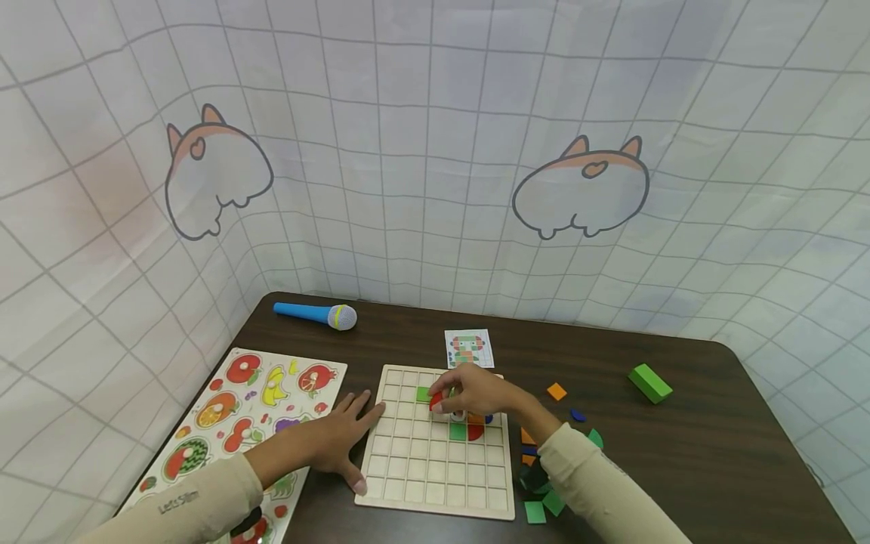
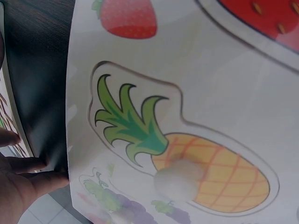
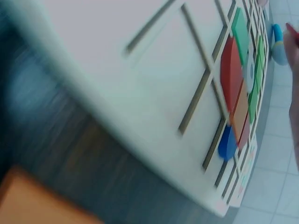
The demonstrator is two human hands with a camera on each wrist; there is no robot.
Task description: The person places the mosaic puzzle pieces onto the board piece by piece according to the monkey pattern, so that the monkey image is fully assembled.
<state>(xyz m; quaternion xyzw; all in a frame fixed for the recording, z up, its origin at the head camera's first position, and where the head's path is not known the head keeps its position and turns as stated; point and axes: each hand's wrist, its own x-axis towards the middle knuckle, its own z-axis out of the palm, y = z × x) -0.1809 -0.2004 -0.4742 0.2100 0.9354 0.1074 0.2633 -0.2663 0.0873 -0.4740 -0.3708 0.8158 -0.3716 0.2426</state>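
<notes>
A wooden grid board [image 1: 401,468] lies at the middle of the table in the head view. My left hand [image 1: 343,438] rests at its left edge, fingers spread, with the thumb at the lower left corner. Over the upper part of the board, my right hand [image 1: 479,389] pinches a red piece [image 1: 436,400] between thumb and fingers. Beside that piece a green square [image 1: 423,394] sits in the grid. Lower down are another green square [image 1: 458,431] and a rounded red piece [image 1: 475,432]. The right wrist view shows a blue piece [image 3: 228,142] and an orange piece [image 3: 239,109] on the board.
Behind the board lies a pattern card [image 1: 469,349]. A fruit knob puzzle [image 1: 285,359] covers the left side, with a toy microphone [image 1: 306,311] beyond it. To the right are loose pieces, including an orange square [image 1: 556,391], and a green block [image 1: 650,383].
</notes>
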